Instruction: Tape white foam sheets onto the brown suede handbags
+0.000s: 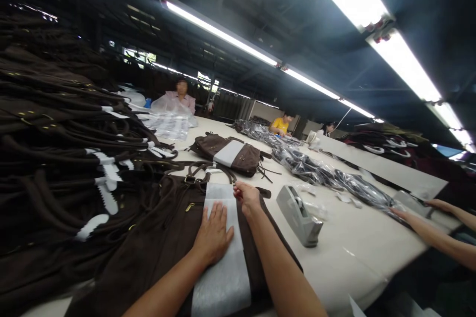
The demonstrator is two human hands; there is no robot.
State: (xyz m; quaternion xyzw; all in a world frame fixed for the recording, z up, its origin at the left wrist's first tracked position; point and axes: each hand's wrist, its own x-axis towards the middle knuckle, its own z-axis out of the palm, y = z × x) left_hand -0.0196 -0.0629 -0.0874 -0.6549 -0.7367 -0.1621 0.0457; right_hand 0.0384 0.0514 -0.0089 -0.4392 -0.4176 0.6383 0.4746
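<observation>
A dark brown handbag [163, 230] lies flat in front of me, with a pale grey-white wrapping strip [223, 287] running lengthwise over it. My left hand [214, 233] rests flat on the strip, fingers stretched out and holding nothing. At the strip's upper right corner, beside the bag's handles [219, 171], my right hand [246, 197] is closed in a pinch. Whatever sits between its fingertips is too small to make out. Just right of that hand stands a grey tape dispenser [299, 218]. Beyond the handles lies a second brown bag [243, 161] with a similar strip around it.
Brown bags with white-wrapped handles are heaped high on the left [55, 158]. Plastic-wrapped bags [308, 163] run in a row along the white table [345, 257]. A co-worker's hands [405, 215] reach in from the right. Other people stand farther back, near clear plastic bags [169, 121].
</observation>
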